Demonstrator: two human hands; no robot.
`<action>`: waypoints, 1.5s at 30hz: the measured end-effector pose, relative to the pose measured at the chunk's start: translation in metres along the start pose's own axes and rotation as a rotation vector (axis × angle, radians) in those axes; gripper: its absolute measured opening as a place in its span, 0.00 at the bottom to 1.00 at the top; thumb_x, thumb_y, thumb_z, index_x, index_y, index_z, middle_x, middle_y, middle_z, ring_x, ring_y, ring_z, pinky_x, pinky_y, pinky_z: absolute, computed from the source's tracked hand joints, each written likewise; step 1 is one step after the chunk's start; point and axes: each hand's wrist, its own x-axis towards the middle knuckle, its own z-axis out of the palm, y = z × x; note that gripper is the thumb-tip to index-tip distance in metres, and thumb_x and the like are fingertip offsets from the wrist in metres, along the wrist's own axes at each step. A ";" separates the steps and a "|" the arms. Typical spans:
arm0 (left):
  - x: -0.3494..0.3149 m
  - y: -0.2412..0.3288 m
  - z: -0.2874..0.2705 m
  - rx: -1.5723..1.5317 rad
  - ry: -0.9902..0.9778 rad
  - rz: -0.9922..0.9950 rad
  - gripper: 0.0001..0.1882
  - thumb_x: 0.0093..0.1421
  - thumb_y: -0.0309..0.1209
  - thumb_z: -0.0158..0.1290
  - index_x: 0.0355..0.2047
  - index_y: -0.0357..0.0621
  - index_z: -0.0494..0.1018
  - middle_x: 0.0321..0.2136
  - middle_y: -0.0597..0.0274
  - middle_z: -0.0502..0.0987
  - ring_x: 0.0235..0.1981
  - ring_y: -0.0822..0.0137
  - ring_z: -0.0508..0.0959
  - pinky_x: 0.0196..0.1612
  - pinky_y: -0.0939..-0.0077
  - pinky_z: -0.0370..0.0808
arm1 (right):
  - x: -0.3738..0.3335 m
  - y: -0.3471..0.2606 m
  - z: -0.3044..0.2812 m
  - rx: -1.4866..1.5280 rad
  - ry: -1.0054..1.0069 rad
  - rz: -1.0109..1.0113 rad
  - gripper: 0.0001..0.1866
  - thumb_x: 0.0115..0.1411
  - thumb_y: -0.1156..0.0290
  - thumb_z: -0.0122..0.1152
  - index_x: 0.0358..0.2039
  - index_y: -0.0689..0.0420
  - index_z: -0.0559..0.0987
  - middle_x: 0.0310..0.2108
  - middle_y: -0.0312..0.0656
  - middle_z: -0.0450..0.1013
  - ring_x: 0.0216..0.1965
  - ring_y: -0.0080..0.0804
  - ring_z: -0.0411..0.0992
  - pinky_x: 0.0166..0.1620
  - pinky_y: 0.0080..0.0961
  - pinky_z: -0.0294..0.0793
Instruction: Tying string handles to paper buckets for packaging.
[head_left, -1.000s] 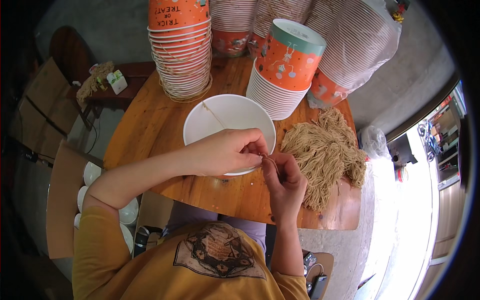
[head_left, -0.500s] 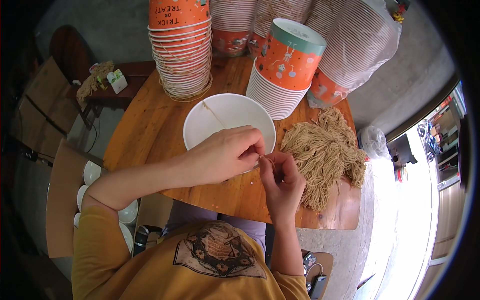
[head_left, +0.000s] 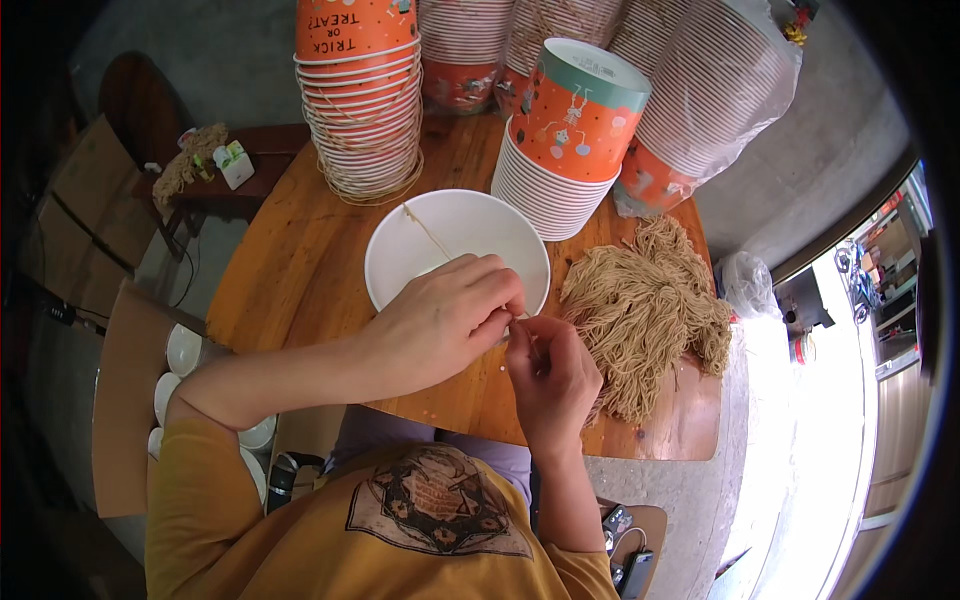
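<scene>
A white paper bowl [head_left: 440, 225] stands on the round wooden table [head_left: 290, 270], with one thin tan string draped over its far rim. My left hand [head_left: 445, 320] lies over the bowl's near edge, fingertips pinched on a thin string. My right hand [head_left: 550, 375] is just beside it, fingers also pinched on that string where the two hands meet. A heap of tan string [head_left: 645, 310] lies on the table to the right of the bowl, touching my right hand.
Tall stacks of orange and white paper cups [head_left: 360, 90] and bowls [head_left: 570, 130] crowd the table's far side, some in a plastic bag [head_left: 720, 90]. A small dark side table [head_left: 215, 165] stands left. White bowls [head_left: 180, 350] sit low at the left.
Both hands have stayed together at the bowl's near rim; the fingers have shifted slightly along the string.
</scene>
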 end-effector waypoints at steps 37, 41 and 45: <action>0.002 0.002 -0.001 -0.551 -0.132 -0.358 0.20 0.61 0.21 0.52 0.51 0.42 0.59 0.35 0.61 0.77 0.39 0.71 0.75 0.45 0.74 0.70 | -0.010 0.009 -0.003 0.385 0.027 0.264 0.09 0.58 0.76 0.65 0.37 0.57 0.74 0.21 0.31 0.67 0.19 0.14 0.61 0.23 0.14 0.62; 0.004 0.003 -0.001 -0.557 -0.144 -0.360 0.20 0.61 0.21 0.53 0.50 0.42 0.59 0.34 0.61 0.77 0.38 0.72 0.75 0.44 0.75 0.70 | -0.008 0.015 -0.008 0.159 0.022 0.034 0.13 0.50 0.80 0.69 0.35 0.54 0.75 0.25 0.35 0.68 0.24 0.27 0.66 0.25 0.23 0.66; 0.005 0.006 -0.001 -0.522 -0.144 -0.347 0.20 0.61 0.21 0.53 0.50 0.43 0.59 0.32 0.62 0.77 0.36 0.72 0.75 0.42 0.75 0.70 | -0.002 0.016 -0.017 -0.014 0.001 -0.130 0.16 0.45 0.80 0.69 0.34 0.51 0.76 0.29 0.36 0.69 0.30 0.35 0.68 0.31 0.29 0.69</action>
